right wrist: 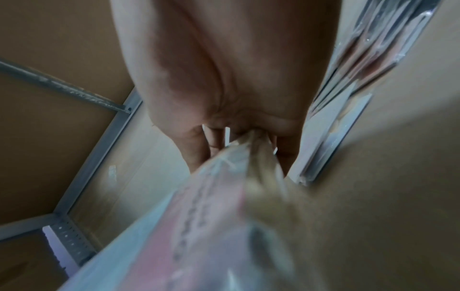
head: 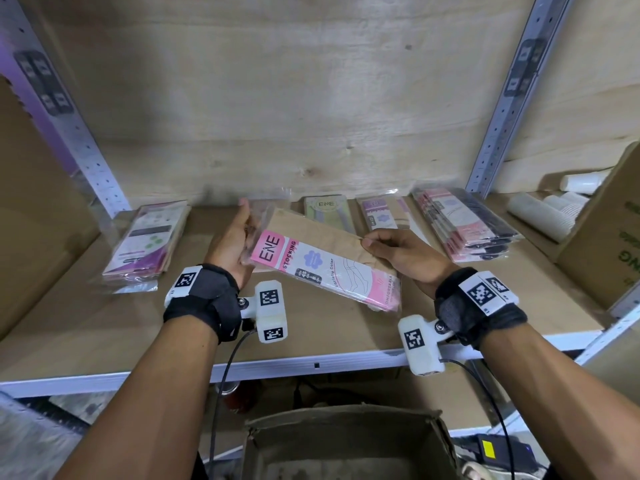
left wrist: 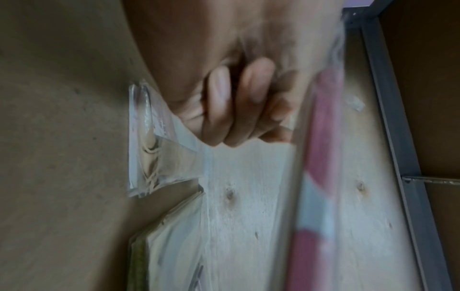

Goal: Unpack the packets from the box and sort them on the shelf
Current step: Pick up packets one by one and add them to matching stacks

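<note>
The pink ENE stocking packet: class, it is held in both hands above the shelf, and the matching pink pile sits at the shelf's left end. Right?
Not quite. Both hands do hold the pink ENE stocking packet above the shelf, but the head view shows the matching pink pile at the right end.

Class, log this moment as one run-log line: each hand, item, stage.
left hand: supports pink stocking packet | right hand: pinches its far edge | stage: packet above shelf, unplaced

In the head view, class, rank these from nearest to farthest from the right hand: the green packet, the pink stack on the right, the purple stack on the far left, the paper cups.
1. Green packet, just behind-left of the right hand.
2. Pink stack, to its right.
3. Paper cups, far right; further than the pink stack.
4. Purple stack, far left, beyond the left hand.
</note>
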{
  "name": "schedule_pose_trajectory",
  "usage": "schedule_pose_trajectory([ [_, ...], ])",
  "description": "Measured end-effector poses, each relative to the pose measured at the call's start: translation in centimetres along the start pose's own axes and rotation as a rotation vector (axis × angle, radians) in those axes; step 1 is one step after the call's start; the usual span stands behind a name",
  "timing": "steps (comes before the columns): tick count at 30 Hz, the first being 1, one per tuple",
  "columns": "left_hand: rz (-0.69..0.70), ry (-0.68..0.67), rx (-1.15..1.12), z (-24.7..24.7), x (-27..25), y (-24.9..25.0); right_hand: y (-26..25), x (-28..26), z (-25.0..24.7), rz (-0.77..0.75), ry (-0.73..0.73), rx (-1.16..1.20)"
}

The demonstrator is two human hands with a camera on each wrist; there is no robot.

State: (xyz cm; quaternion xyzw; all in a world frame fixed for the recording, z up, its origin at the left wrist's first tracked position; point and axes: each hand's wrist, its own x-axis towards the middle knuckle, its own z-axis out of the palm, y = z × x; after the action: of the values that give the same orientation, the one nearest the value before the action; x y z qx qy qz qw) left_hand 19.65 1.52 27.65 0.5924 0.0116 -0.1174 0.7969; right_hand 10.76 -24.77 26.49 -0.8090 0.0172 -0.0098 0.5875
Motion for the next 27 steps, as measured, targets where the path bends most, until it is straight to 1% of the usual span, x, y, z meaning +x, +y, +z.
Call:
schedule_pose_trajectory([
  [3, -0.044, 0.053, -0.231, -0.8, 0.9, -0.1, 0.1, 0.1, -0.1, 0.037, 0.060, 0.129],
  [4, -0.045, 0.050, -0.247, -1.2, 1.2, -0.2, 0.1, 0.1, -0.2, 0.051, 0.091, 0.183],
  [6, -0.045, 0.005, -0.170, -1.3, 1.6, -0.5, 0.1, 0.2, -0.3, 0.064, 0.146, 0.273],
  [8, -0.056, -0.063, -0.015, -0.9, 1.5, -0.8, -0.1, 0.3, -0.1, 0.069, 0.186, 0.331],
  [10, -0.070, -0.151, 0.176, 0.1, 0.9, -1.3, -0.3, 0.3, 0.2, 0.077, 0.211, 0.364],
  [12, -0.094, -0.259, 0.305, 1.4, 0.1, -1.7, -0.4, 0.3, 0.7, 0.088, 0.226, 0.395],
  [16, -0.152, -0.501, 0.404, 3.3, -1.3, -2.5, -0.6, 0.5, 1.7, 0.101, 0.261, 0.452],
  [18, -0.124, -0.555, 0.424, 3.6, -1.7, -2.8, -0.7, 0.7, 2.0, 0.108, 0.266, 0.451],
  [21, -0.072, -0.528, 0.441, 3.3, -1.7, -2.9, -0.8, 0.7, 2.2, 0.124, 0.248, 0.410],
  [27, -0.035, -0.358, 0.417, 1.9, -0.9, -2.2, -1.5, 1.0, 2.3, 0.147, 0.154, 0.306],
])
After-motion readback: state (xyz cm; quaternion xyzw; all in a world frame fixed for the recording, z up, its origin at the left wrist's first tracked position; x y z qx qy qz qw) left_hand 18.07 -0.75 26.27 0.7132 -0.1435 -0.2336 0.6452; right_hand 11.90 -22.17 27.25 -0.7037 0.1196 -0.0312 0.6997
